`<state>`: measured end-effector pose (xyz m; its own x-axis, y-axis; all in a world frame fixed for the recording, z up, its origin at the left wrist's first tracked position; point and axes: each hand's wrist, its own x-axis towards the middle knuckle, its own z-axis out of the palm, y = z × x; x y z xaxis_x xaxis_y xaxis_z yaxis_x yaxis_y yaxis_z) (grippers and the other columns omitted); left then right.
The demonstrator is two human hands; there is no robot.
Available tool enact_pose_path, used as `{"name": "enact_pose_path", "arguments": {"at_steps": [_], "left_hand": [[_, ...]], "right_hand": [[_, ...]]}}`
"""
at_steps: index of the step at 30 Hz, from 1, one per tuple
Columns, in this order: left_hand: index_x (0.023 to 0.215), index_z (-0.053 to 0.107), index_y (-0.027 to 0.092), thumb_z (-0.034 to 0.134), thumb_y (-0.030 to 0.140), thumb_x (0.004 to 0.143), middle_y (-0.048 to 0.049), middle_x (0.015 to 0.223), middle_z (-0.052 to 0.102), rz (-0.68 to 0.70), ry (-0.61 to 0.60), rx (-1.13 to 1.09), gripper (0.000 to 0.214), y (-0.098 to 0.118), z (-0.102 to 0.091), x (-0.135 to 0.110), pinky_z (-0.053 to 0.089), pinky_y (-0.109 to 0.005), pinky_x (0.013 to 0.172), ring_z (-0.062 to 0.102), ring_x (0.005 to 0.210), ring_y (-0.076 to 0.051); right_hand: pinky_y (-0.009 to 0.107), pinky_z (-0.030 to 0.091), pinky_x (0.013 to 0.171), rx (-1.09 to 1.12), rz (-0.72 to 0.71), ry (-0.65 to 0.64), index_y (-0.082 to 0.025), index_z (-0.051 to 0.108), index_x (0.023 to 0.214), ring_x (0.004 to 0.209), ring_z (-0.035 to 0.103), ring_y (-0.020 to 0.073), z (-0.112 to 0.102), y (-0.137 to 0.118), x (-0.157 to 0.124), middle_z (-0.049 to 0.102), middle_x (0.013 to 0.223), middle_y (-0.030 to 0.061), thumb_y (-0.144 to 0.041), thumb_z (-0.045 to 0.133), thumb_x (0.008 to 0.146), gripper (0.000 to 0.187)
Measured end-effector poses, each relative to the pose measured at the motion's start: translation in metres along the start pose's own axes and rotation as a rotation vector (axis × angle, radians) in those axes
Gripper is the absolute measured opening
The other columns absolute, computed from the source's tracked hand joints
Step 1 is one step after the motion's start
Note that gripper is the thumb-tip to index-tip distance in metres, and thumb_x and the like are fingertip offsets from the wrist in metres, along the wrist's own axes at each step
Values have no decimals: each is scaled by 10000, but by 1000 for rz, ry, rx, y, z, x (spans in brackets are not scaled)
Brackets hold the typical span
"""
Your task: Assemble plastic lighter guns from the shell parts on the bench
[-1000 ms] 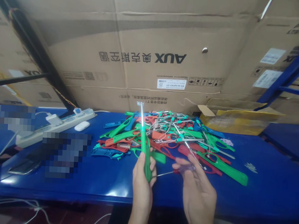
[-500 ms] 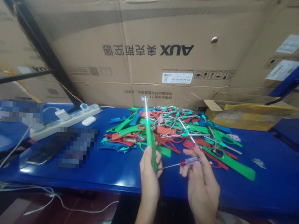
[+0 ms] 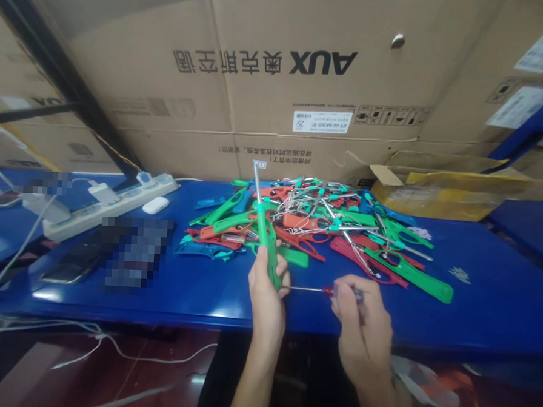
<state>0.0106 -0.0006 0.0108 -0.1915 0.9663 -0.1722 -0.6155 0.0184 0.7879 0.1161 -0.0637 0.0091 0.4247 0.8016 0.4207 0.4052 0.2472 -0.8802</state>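
My left hand point(image 3: 267, 294) is closed around the handle of a green long-nosed lighter point(image 3: 265, 236), held upright with its metal tube pointing up. My right hand point(image 3: 363, 327) grips a small red-handled screwdriver point(image 3: 326, 289); its thin shaft lies level and its tip meets the lower part of the green handle. Both hands hover over the front of the blue table point(image 3: 194, 290). Behind them lies a pile of green, red and blue lighter shells and metal tubes point(image 3: 315, 230).
A white power strip point(image 3: 112, 204) with plugs and a white earbud case point(image 3: 155, 205) sit at the left. Phones point(image 3: 70, 266) lie near the blurred patch. An open cardboard box point(image 3: 440, 194) stands at the right. Large AUX cartons point(image 3: 277, 88) wall off the back. Cables hang under the table.
The screwdriver has swung from tilted to level and its tip now sits against the green handle. Both hands stay near the table's front edge; the view has shifted slightly.
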Motion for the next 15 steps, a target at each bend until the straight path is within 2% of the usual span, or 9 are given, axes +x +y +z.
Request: {"name": "enact_pose_path", "arguments": {"at_steps": [3, 6, 8, 10, 11, 13, 15], "left_hand": [[1086, 675, 122, 616, 630, 904, 74, 637, 371, 21, -31, 93, 543, -4, -2, -1, 164, -134, 389, 254, 453, -33], [1049, 681, 128, 593, 614, 929, 67, 651, 377, 36, -61, 140, 509, -5, -4, -3, 182, -130, 398, 266, 469, -36], [1039, 673, 134, 590, 607, 931, 67, 654, 377, 26, -55, 133, 492, -5, -4, -3, 172, -129, 394, 264, 468, -38], [1044, 666, 139, 589, 607, 929, 70, 649, 372, 16, -46, 123, 488, -5, -4, -2, 162, -129, 389, 258, 463, -40], [1051, 666, 140, 587, 607, 930, 71, 645, 370, 14, -49, 126, 488, -5, -3, -2, 164, -129, 389, 258, 462, -41], [1054, 667, 141, 584, 602, 935, 71, 641, 368, 17, -67, 143, 484, -6, -3, -2, 175, -128, 393, 263, 464, -43], [1043, 670, 141, 580, 590, 943, 68, 645, 370, 32, -75, 158, 468, -7, -3, -2, 185, -128, 397, 272, 472, -45]], "right_hand": [[216, 426, 461, -111, -53, -19, -222, 663, 819, 429, 523, 101, -10, -7, 2, 622, 569, -37, -466, 667, 927, 266], [219, 419, 464, -113, 52, -40, -222, 600, 747, 425, 487, 98, -11, -3, 8, 544, 512, -55, -483, 632, 951, 333], [225, 454, 489, 36, 128, -128, -226, 605, 908, 486, 538, 113, -10, 3, 13, 598, 612, -44, -480, 571, 988, 268], [256, 531, 566, 227, 156, -217, -245, 584, 1136, 606, 622, 130, -10, 10, 18, 701, 862, 8, -461, 564, 995, 258], [276, 562, 617, 289, 153, -243, -255, 583, 1186, 663, 646, 133, -9, 13, 20, 717, 995, 37, -446, 589, 985, 278], [284, 579, 665, 307, 152, -218, -246, 652, 1122, 696, 651, 128, -6, 16, 21, 721, 1089, 62, -423, 665, 944, 251], [253, 548, 590, 263, 199, -94, -218, 710, 992, 611, 611, 112, 0, 17, 21, 741, 936, 48, -420, 730, 898, 224]]}}
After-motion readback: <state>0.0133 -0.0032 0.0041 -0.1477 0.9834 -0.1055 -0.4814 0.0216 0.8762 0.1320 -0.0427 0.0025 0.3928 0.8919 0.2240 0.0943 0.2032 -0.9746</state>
